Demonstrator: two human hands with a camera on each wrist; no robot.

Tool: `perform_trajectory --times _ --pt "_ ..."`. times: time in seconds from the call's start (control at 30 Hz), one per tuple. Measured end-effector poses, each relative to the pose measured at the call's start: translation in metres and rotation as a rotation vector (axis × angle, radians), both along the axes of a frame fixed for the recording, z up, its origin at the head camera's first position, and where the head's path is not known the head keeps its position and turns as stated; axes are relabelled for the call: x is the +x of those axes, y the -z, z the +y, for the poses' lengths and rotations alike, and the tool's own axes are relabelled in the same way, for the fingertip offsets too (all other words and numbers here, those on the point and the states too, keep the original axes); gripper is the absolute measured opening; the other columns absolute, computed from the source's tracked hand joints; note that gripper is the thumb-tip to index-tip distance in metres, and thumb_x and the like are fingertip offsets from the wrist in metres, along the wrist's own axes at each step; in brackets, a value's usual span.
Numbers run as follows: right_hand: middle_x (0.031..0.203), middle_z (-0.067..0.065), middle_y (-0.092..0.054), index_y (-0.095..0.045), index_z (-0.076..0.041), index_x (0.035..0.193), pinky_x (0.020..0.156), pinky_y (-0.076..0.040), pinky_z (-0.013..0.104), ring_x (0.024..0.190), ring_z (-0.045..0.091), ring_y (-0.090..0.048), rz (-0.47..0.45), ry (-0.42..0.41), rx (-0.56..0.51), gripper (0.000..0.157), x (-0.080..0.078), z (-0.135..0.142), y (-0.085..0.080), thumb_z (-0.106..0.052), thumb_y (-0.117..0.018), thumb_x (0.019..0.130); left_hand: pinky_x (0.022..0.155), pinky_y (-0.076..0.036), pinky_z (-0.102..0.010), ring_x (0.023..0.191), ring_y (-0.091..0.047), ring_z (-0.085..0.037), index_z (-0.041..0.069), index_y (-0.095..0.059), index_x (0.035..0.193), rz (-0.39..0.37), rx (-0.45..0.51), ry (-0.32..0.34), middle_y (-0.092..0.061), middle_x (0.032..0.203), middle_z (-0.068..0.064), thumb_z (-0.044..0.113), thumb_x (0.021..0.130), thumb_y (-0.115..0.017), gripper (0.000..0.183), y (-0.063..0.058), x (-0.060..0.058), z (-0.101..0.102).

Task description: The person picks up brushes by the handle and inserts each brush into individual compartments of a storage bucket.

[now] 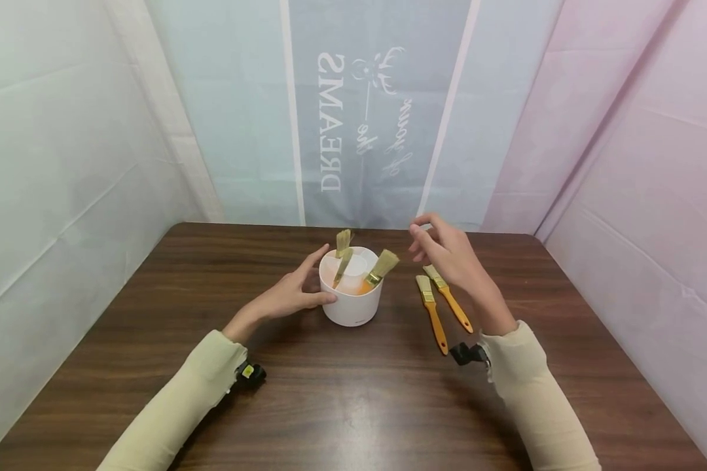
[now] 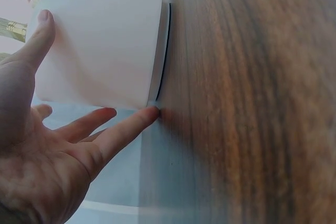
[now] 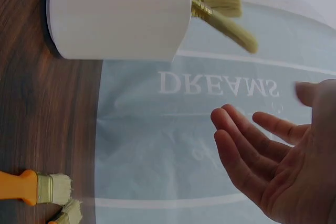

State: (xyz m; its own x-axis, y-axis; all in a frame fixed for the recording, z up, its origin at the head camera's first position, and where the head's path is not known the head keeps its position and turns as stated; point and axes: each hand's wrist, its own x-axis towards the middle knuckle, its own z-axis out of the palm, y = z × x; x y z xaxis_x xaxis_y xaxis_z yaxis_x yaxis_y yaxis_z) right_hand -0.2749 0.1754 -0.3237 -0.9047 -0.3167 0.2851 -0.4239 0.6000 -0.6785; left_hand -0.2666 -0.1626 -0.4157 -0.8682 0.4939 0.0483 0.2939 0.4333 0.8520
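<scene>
A white round container point(image 1: 350, 311) stands upright on the table with three paintbrushes in it, bristles up. One paintbrush point(image 1: 383, 265) leans out over the right side of the rim; the other two are at the left and back. My left hand point(image 1: 285, 293) holds the container from its left side, thumb near the front rim and fingers around the far side. My right hand point(image 1: 450, 255) is in the air right of the container, fingers loosely bent, holding nothing. In the right wrist view, that hand point(image 3: 268, 156) is apart from the container point(image 3: 121, 17).
Two paintbrushes with orange handles lie side by side on the dark wood table point(image 1: 342, 405), right of the container: a nearer brush point(image 1: 435, 320) and a farther brush point(image 1: 455, 304). A printed cloth point(image 1: 377, 131) hangs behind the table, with pale cloth walls at both sides.
</scene>
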Motion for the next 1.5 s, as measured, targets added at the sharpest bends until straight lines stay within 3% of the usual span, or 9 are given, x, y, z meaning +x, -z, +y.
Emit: perform_trajectory --times 0.17,0.43,0.53,0.67,0.9,1.03,1.3,1.5 --pt "0.101 0.014 -0.076 -0.057 -0.011 0.131 0.078 -0.061 0.043 0.079 0.020 -0.074 -0.069 0.035 0.064 0.034 -0.007 0.009 0.002 -0.035 -0.059 0.106 0.095 -0.059 -0.044 0.132 -0.061 -0.039 0.046 -0.002 0.163 -0.076 0.066 -0.013 -0.049 0.155 -0.019 0.033 0.092 -0.081 0.108 0.000 -0.001 -0.004" --pt "0.117 0.018 -0.073 -0.056 -0.006 0.134 0.071 -0.058 0.040 0.085 0.022 -0.074 -0.210 0.079 0.191 0.040 -0.019 0.025 0.012 -0.032 -0.062 0.103 0.092 -0.061 -0.045 0.133 -0.060 -0.040 0.028 -0.010 0.166 -0.154 0.107 -0.027 -0.046 0.155 -0.024 0.034 0.092 -0.080 0.101 -0.001 -0.003 -0.010" --pt "0.122 0.020 -0.071 -0.057 -0.004 0.135 0.075 -0.059 0.041 0.092 0.029 -0.075 -0.247 0.077 0.223 0.044 -0.024 0.031 0.018 -0.032 -0.063 0.103 0.094 -0.060 -0.046 0.132 -0.060 -0.040 0.017 -0.025 0.161 -0.175 0.122 -0.019 -0.046 0.155 -0.023 0.034 0.095 -0.077 0.086 -0.001 -0.004 -0.011" --pt "0.123 0.020 -0.072 -0.057 -0.002 0.137 0.078 -0.060 0.039 0.101 0.034 -0.074 -0.275 0.082 0.264 0.045 -0.029 0.037 0.025 -0.031 -0.063 0.103 0.094 -0.060 -0.046 0.129 -0.062 -0.039 0.005 -0.045 0.144 -0.172 0.120 -0.008 -0.049 0.150 -0.023 0.031 0.099 -0.072 0.059 -0.001 -0.005 -0.012" --pt "0.128 0.018 -0.067 -0.058 -0.004 0.138 0.081 -0.058 0.041 0.103 0.031 -0.071 -0.334 0.127 0.298 0.046 -0.034 0.046 0.036 -0.034 -0.063 0.103 0.092 -0.061 -0.044 0.130 -0.060 -0.038 0.003 -0.050 0.133 -0.180 0.126 0.001 -0.050 0.147 -0.024 0.029 0.102 -0.067 0.044 0.000 -0.007 -0.013" --pt "0.123 0.019 -0.068 -0.058 -0.001 0.136 0.077 -0.057 0.038 0.094 0.028 -0.069 -0.346 0.144 0.336 0.047 -0.038 0.049 0.040 -0.032 -0.064 0.102 0.091 -0.061 -0.045 0.132 -0.059 -0.039 0.003 -0.052 0.132 -0.183 0.138 0.002 -0.052 0.145 -0.023 0.028 0.103 -0.066 0.040 0.002 -0.009 -0.014" --pt "0.105 0.025 -0.073 -0.057 0.009 0.135 0.070 -0.061 0.037 0.081 0.029 -0.073 -0.393 0.127 0.298 0.046 -0.043 0.057 0.048 -0.020 -0.066 0.100 0.091 -0.061 -0.045 0.134 -0.056 -0.041 0.002 -0.054 0.138 -0.170 0.153 0.013 -0.052 0.146 -0.025 0.025 0.105 -0.063 0.041 0.004 -0.011 -0.017" --pt "0.109 0.026 -0.072 -0.058 0.009 0.133 0.071 -0.061 0.037 0.083 0.029 -0.074 -0.406 0.175 0.293 0.047 -0.047 0.061 0.054 -0.020 -0.069 0.098 0.093 -0.060 -0.045 0.138 -0.053 -0.042 0.001 -0.050 0.145 -0.177 0.154 0.030 -0.048 0.151 -0.024 0.025 0.106 -0.060 0.046 0.003 -0.010 -0.017"
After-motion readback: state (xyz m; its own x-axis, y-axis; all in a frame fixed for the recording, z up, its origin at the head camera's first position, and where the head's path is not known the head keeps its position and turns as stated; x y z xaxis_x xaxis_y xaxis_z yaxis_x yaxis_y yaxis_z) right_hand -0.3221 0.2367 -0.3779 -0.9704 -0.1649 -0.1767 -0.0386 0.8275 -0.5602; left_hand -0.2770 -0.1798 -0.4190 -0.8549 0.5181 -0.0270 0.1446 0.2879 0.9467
